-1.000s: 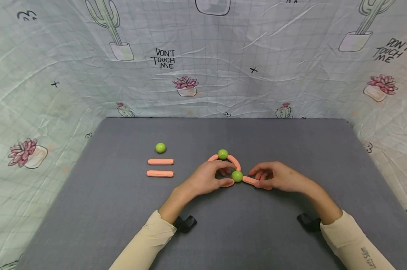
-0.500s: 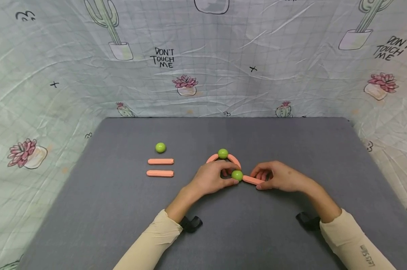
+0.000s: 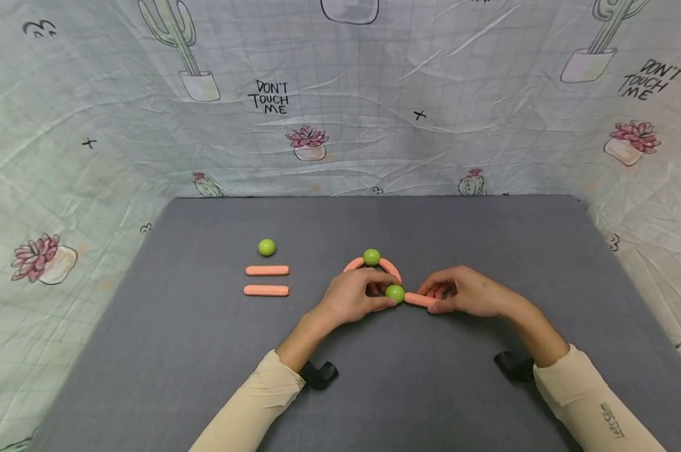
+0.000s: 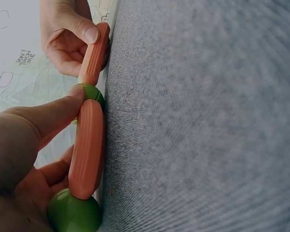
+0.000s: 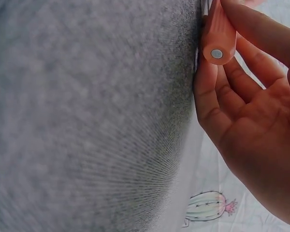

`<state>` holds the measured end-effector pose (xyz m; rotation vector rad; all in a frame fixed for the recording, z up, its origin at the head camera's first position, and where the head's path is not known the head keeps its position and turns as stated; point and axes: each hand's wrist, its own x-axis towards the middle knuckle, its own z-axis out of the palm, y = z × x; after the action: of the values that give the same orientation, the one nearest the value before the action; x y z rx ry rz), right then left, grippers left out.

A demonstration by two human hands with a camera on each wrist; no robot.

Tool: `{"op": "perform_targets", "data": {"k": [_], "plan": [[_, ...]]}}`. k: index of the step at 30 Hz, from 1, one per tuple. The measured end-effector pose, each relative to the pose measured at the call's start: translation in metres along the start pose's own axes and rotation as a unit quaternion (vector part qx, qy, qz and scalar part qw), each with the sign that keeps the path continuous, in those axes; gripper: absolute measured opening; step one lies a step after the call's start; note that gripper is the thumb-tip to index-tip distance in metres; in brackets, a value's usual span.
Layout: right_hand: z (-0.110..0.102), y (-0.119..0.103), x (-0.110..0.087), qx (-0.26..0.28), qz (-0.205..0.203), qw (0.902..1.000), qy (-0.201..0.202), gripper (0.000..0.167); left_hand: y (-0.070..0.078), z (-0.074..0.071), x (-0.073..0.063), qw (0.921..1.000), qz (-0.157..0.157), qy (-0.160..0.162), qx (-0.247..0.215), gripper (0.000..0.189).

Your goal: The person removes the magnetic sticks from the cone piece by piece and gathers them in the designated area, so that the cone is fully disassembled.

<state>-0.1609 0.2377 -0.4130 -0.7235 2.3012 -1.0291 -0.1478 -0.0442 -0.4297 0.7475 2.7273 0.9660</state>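
My left hand (image 3: 354, 295) pinches a green ball (image 3: 395, 294) between thumb and fingers, at the right side of a ring of curved orange rods (image 3: 391, 269) and green balls. Part of the ring lies hidden under this hand. In the left wrist view, a curved rod (image 4: 87, 150) runs from the pinched ball to a nearer green ball (image 4: 75, 212). My right hand (image 3: 467, 292) pinches a straight ribbed orange rod (image 3: 419, 299), whose left end meets the pinched ball. The rod's outer end (image 5: 217, 52) shows a small silvery disc in the right wrist view.
To the left, two straight orange rods (image 3: 267, 270) lie parallel on the grey table (image 3: 165, 351), with a loose green ball (image 3: 267, 247) behind them. Another green ball (image 3: 371, 257) joins two curved rods at the ring's back. A printed cloth (image 3: 363, 157) hangs behind the table.
My left hand has shifted slightly right, its thumb moving from the front curved rod onto the green ball. The right hand keeps hold of the straight rod, nearly in place.
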Motion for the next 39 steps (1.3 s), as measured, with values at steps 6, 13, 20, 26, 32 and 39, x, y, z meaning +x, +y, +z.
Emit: {"op": "perform_targets", "data": {"k": [6, 13, 20, 26, 32, 39], "plan": [[-0.003, 0.003, -0.004, 0.003, -0.002, 1.0000, -0.008, 0.025, -0.001, 0.002, 0.001, 1.0000, 0.003, 0.004, -0.008, 0.035], [-0.007, 0.005, -0.006, -0.022, -0.008, 0.9996, 0.017, 0.028, -0.004, 0.001, 0.000, 0.9999, 0.002, 0.012, -0.008, 0.037], [-0.013, 0.008, -0.010, -0.023, 0.001, 0.9988, 0.043, 0.028, -0.004, 0.003, -0.004, 0.9999, 0.009, 0.012, -0.007, 0.036], [-0.020, 0.012, -0.010, -0.044, 0.029, 0.9955, 0.079, 0.029, -0.004, 0.003, -0.005, 0.9998, 0.009, 0.016, -0.008, 0.036], [-0.028, 0.019, -0.010, -0.068, 0.044, 0.9907, 0.109, 0.031, -0.005, 0.003, -0.004, 0.9998, 0.008, 0.018, -0.006, 0.036], [-0.039, 0.026, -0.013, -0.089, 0.044, 0.9869, 0.127, 0.031, -0.005, 0.003, -0.003, 0.9997, 0.014, 0.021, -0.004, 0.036]]}}
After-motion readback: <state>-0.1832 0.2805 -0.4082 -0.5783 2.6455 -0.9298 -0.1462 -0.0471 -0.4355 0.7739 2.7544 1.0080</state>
